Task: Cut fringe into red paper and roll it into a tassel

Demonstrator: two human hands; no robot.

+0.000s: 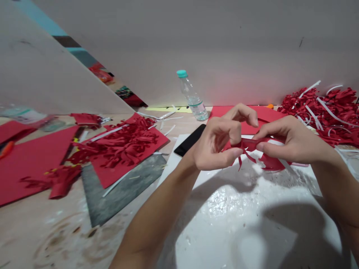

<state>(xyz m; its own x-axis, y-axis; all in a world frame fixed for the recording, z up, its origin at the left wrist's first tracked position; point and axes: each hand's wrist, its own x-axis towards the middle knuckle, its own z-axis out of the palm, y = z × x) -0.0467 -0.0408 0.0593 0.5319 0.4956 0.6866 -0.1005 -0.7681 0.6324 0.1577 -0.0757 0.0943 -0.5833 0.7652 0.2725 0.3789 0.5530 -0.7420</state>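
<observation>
Both my hands meet over a glossy white sheet and pinch one piece of red paper cut into a fringe. My left hand has its fingers curled round the left end of the piece. My right hand pinches the right end between thumb and fingers. Thin red strips hang down from the piece between the hands. A black phone lies just left of my left hand.
A clear bottle with a teal cap stands by the wall. Red paper sheets with cut fringes cover the left side. A heap of red fringed pieces and white strips lies at the right. A grey mat lies in the middle.
</observation>
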